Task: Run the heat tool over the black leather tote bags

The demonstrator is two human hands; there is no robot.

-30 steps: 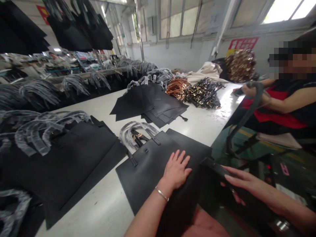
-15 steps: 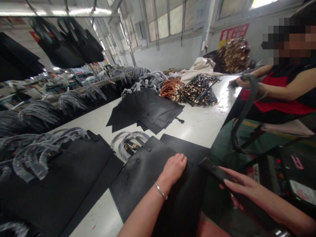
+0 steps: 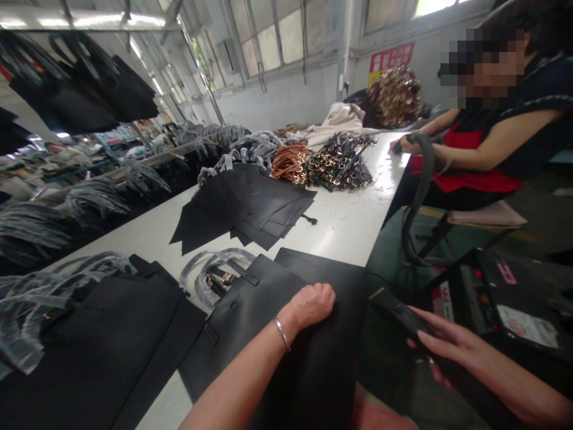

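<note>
The left hand, spread a moment ago, has curled into a loose fist pressing on a black leather tote bag; the right hand pinches a flat black strap beside the bag; the bag overhangs the white worktable.

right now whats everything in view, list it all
leather tote: 1, black, on white table, under left hand
tote with plastic-wrapped handles: 1, black, table's near left
leather panels: a stack, black, mid-table
straps: a bundle, tan, beyond panels
buckled straps: a heap, black and gold, beside tan straps
cloth: 1, cream, far table end
hanging bags: several, black, overhead at left
co-worker: 1, black and red top, seated at right
black edge: 1, black, in right hand
left hand: 1, silver bangle, on tote
right hand: 1, at far right
</note>
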